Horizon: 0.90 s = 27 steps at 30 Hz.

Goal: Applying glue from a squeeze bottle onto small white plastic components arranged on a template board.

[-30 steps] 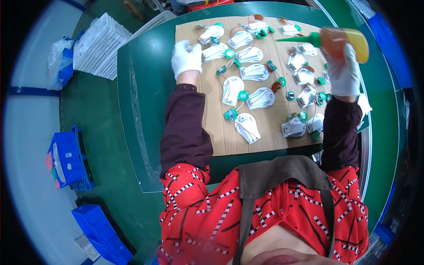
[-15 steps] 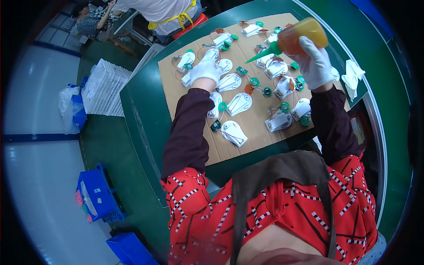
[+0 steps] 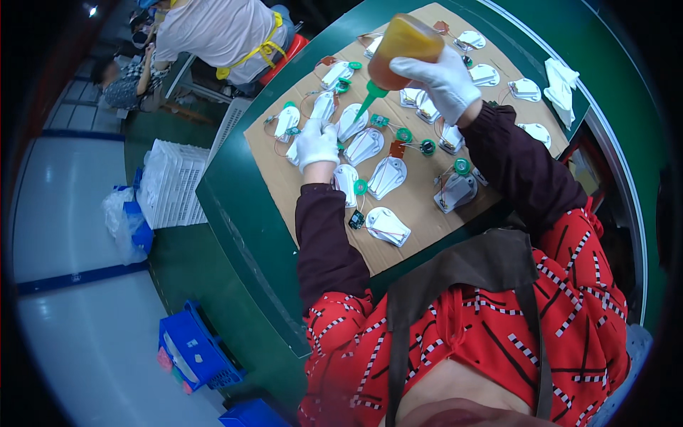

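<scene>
My right hand (image 3: 445,80), in a white glove, is wrapped round a squeeze bottle (image 3: 404,50) of amber liquid, tilted down to the left. Its long green nozzle (image 3: 366,101) points at a white plastic housing (image 3: 350,122); whether the tip touches it I cannot tell. Just left of that, my gloved left hand (image 3: 317,144) has curled fingers low against another white housing (image 3: 324,105). What the fingertips pinch is hidden. Around both hands lie more teardrop-shaped housings (image 3: 388,176), many wired to green round parts (image 3: 404,135) and small circuit boards (image 3: 356,219).
The housings lie on a cardboard sheet (image 3: 313,235) over a green table (image 3: 245,242). A crumpled white cloth (image 3: 561,89) is at the right. White crates (image 3: 181,181) and a blue bin (image 3: 196,349) stand left on the floor. Another person (image 3: 213,39) sits beyond the table.
My right hand has brought the bottle left, its nozzle now steeper and down by a housing near my left hand. My left hand has drawn back slightly toward me. The whole view has shifted.
</scene>
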Each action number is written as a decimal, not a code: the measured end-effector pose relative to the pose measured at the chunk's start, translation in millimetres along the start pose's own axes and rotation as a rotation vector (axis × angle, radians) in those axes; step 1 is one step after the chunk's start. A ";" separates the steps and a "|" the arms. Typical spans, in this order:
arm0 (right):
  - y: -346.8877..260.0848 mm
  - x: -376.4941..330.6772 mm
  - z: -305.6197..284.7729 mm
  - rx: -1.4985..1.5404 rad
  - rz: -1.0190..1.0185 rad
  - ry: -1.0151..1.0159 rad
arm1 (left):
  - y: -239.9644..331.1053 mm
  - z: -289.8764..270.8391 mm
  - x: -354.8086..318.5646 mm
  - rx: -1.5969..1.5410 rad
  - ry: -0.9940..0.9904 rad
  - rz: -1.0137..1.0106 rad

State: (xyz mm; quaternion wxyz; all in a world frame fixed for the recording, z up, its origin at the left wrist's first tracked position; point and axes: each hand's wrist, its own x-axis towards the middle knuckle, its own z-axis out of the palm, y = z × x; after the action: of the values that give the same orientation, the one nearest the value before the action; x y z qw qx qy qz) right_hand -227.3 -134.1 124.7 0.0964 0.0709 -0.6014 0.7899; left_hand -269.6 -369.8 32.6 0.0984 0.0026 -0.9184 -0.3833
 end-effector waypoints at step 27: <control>61.4 27.8 47.4 -0.192 -0.128 -0.046 | -42.1 12.9 13.4 -0.356 -0.001 -0.091</control>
State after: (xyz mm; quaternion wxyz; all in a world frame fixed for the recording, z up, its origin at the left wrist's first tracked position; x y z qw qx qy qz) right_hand -269.0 -193.7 86.2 0.1390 0.1175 -0.6705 0.7193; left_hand -288.1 -391.6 -3.6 0.0795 0.0263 -0.8349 -0.5441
